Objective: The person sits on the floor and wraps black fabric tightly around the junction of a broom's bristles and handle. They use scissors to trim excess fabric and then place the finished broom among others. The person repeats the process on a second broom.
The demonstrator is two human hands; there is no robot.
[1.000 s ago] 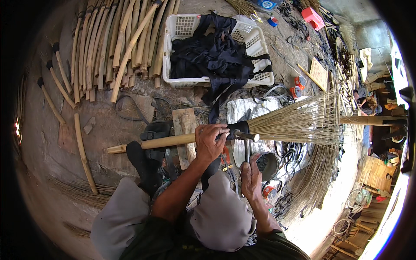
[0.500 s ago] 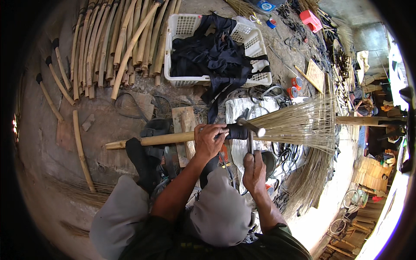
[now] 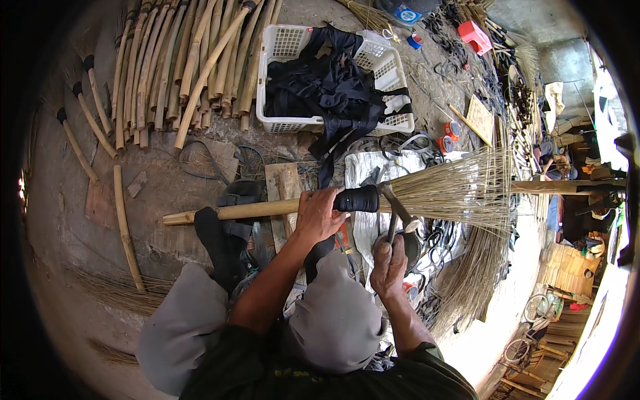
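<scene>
By the black band (image 3: 357,199), hammer head (image 3: 399,208) aslant, steeper than before

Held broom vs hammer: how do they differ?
The broom is much longer than the hammer. The broom lies crosswise, bristles to the right; the hammer points away from the person. The broom is mostly tan, the hammer grey. Both are held: broom in left hand, hammer in right hand.

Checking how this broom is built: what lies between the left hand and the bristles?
In the head view, a black wrap lies between the left hand and the bristles, with the hammer head near its bristle end.
</scene>
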